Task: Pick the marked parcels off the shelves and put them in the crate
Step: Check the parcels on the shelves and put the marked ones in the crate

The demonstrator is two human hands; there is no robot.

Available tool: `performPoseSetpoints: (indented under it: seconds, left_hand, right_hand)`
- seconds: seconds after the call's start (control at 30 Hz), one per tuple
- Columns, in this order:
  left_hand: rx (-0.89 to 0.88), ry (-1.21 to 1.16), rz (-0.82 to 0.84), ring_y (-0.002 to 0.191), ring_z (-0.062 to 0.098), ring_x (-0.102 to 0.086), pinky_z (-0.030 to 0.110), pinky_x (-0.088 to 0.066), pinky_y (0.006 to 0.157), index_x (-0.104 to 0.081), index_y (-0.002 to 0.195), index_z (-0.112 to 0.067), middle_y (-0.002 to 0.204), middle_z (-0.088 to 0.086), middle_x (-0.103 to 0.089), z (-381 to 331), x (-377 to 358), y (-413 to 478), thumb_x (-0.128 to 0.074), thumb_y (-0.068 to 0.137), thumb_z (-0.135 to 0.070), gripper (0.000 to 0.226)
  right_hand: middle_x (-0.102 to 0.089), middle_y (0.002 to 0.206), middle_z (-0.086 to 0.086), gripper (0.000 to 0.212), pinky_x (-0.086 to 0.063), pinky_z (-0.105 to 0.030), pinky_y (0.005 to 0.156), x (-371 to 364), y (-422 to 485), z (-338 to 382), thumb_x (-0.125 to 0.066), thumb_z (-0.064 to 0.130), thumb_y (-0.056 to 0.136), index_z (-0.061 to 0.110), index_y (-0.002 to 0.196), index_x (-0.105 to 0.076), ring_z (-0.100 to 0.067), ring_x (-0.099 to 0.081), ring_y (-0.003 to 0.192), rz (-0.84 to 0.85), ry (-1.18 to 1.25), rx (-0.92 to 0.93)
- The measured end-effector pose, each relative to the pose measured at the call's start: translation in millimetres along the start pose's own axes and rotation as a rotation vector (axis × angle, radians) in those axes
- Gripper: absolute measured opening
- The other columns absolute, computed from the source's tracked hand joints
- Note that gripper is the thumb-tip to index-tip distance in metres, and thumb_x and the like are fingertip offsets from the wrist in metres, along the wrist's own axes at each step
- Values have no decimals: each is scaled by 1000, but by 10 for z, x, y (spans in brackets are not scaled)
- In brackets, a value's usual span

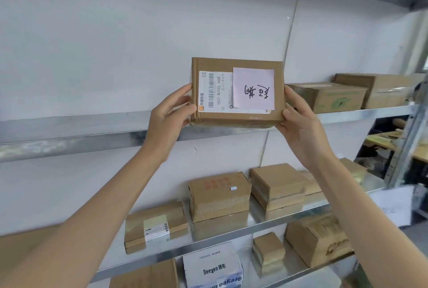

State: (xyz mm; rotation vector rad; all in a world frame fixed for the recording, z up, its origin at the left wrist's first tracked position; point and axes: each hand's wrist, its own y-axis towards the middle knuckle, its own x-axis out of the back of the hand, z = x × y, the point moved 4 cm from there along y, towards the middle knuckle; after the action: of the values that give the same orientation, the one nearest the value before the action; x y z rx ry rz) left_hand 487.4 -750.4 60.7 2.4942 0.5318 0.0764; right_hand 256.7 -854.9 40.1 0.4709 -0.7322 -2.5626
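A brown cardboard parcel (236,119) is held up between both hands in front of the upper shelf (69,134). Its lower edge is level with the shelf's metal front lip, and I cannot tell whether it rests there or hangs just clear. The broad face is turned to the camera. It carries a white shipping label (214,93) with a barcode, and a pink note (253,88) with handwritten black characters lies partly over the label. The left hand (169,114) grips the parcel's left end, thumb on the front face and fingers (179,93) curled round the side. The right hand (298,123) grips the right end near the bottom corner, with its thumb on the front edge and the remaining fingers hidden behind the box. Farther right on the same shelf lie two larger cartons (328,97), side by side against the white wall. On the middle shelf (231,234) below sit a flat box with a label (155,225), a box with red print (220,197) and a stack of plain boxes (278,185). The lowest shelf visible holds a white box printed "Deeyeo" (213,267), a small stack of brown boxes (268,250) and a bigger brown carton (319,241).
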Motion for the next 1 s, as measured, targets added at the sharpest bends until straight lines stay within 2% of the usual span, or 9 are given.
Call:
performPoseSetpoints:
  seconds: [0.07,0.17,0.3,0.43,0.57,0.63,0.73,0.87,1.0]
  left_hand:
    - [4,-15,53,111,7,-59,28,-50,92,-60,110,-41,117,-5,-65,73,-219,-29,-55,90,-9,38]
    - [36,-68,129,96,0,-64,22,-52,84,-59,110,-41,107,-11,-66,256,-620,-76,-57,89,-9,39]
    - [104,-132,262,90,-5,-64,15,-53,78,-55,118,-37,110,-11,-64,576,-1311,-147,-56,89,-7,42]
    - [178,-156,397,95,1,-63,14,-53,75,-55,126,-30,105,-10,-65,925,-2149,-275,-55,90,-7,43]
    - [232,-167,504,93,-2,-60,6,-48,65,-54,124,-32,99,-13,-64,1270,-3067,-442,-53,91,-9,40]
    - [271,-154,568,102,5,-60,11,-51,72,-54,126,-32,105,-9,-65,1453,-3524,-525,-53,92,-12,40]
    - [345,-177,661,108,15,-61,29,-52,89,-54,130,-26,110,-4,-66,1700,-4221,-665,-52,91,-8,42]
    - [430,-199,720,102,12,-60,29,-52,87,-54,124,-31,96,-14,-64,2014,-5032,-865,-50,91,-4,43]
    - [568,-183,779,92,8,-61,24,-52,79,-53,129,-22,93,-10,-64,2478,-5705,-1102,-48,92,-2,42]
  right_hand:
    - [-58,134,-4,48,-40,-31,104,214,-161,77,-32,-3,97,21,137,-44,-15,-57,109,-72,-14,-10]
    - [-62,127,-2,46,-42,-32,104,592,-404,151,-33,-3,97,25,132,-46,-15,-60,102,-190,-44,-39]
    - [-59,133,-3,47,-42,-35,100,1210,-757,199,-34,-1,98,26,134,-45,-18,-59,102,-329,-106,-79]
    - [-60,128,0,49,-47,-31,92,1937,-1118,236,-34,-1,98,20,142,-39,-18,-59,106,-496,-152,-98]
    - [-60,128,0,48,-45,-35,100,2728,-1456,269,-32,-2,98,19,141,-39,-21,-58,112,-632,-205,-136]
    - [-58,132,-3,50,-47,-33,97,3130,-1616,297,-31,-1,98,16,145,-35,-19,-59,111,-689,-237,-155]
    - [-57,134,-6,52,-48,-33,93,3732,-1855,321,-31,-3,98,15,147,-34,-18,-59,108,-764,-262,-192]
    - [-57,135,-6,51,-47,-34,93,4430,-2144,272,-33,-3,97,18,144,-39,-18,-58,113,-851,-326,-250]
    - [-54,136,-4,51,-46,-37,98,5022,-2415,72,-34,-4,97,20,141,-41,-24,-53,122,-977,-335,-338]
